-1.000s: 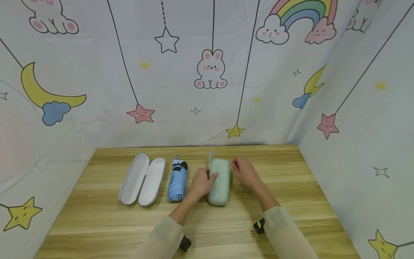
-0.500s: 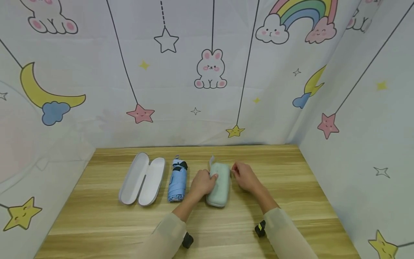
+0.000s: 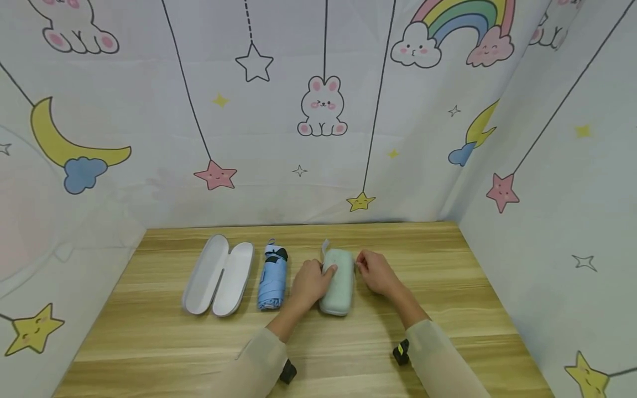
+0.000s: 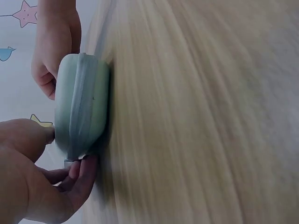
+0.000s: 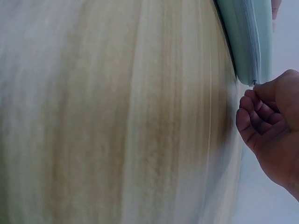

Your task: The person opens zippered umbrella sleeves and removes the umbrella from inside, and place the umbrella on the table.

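Note:
A pale green zippered case [image 3: 340, 293] lies lengthwise on the wooden table. My left hand [image 3: 308, 283] grips its left side, thumb over the top and fingers low by the edge, as the left wrist view shows too. A small grey strap [image 3: 325, 246] sticks up at the far left corner. On the other side, my right hand [image 3: 376, 273] has curled fingers, with thumb and forefinger pinching at the zipper [image 5: 252, 46] near the case's far right corner. The zipper pull itself is hidden by those fingertips. The zipper band runs around the case's side and looks closed where visible.
Left of the case lies a folded blue umbrella [image 3: 272, 282] with a wrist loop. Farther left, a white glasses case [image 3: 234, 282] lies opened flat. A printed cloth wall [image 3: 269, 138] rises behind the wooden table [image 3: 428, 243] and on both sides.
The green case has shifted slightly toward me, then a little back away. Both hands stay on it, and the right hand has come slightly nearer. The umbrella and glasses case have not moved.

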The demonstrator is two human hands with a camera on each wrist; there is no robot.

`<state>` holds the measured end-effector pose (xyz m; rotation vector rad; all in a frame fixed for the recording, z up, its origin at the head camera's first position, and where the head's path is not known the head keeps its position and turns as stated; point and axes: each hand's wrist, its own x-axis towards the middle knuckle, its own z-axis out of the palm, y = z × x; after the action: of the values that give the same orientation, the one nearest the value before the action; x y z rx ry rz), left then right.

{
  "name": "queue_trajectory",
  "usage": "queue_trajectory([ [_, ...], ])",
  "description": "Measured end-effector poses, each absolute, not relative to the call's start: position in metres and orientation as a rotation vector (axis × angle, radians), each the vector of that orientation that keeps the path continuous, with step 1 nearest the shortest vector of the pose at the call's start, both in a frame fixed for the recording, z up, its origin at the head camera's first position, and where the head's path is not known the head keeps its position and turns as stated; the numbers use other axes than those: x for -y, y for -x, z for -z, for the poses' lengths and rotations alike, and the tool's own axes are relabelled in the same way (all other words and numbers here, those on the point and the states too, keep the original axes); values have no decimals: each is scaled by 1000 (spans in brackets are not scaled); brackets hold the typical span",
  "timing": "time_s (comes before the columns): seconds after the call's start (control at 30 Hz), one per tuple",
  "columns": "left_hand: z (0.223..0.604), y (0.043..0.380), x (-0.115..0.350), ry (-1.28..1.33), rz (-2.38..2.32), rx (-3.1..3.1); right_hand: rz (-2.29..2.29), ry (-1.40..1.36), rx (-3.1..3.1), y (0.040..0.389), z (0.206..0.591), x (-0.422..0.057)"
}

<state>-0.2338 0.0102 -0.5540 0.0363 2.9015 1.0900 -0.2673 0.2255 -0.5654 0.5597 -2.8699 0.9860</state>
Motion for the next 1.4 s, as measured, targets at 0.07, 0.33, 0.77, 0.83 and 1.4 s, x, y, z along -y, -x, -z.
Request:
queue_trajectory([
  [0.07, 555, 233, -8, -73, -1085, -2946, -985, -557, 2870, 268, 566, -226],
  [0.33, 545, 232, -2, -534, -963, -3003, -1011, -543, 2887, 271, 568, -227],
  [0.77, 554, 226, 8, -1251, -552, -2899, -984, -561, 2879, 272, 565, -230],
  [0.83, 556, 225, 7, -1259, -517, -2910, -972, -574, 2882, 272, 564, -230],
  [1.4, 558, 223, 8, -1224, -506, -2912, -949, -638, 2842, 266, 568, -233],
])
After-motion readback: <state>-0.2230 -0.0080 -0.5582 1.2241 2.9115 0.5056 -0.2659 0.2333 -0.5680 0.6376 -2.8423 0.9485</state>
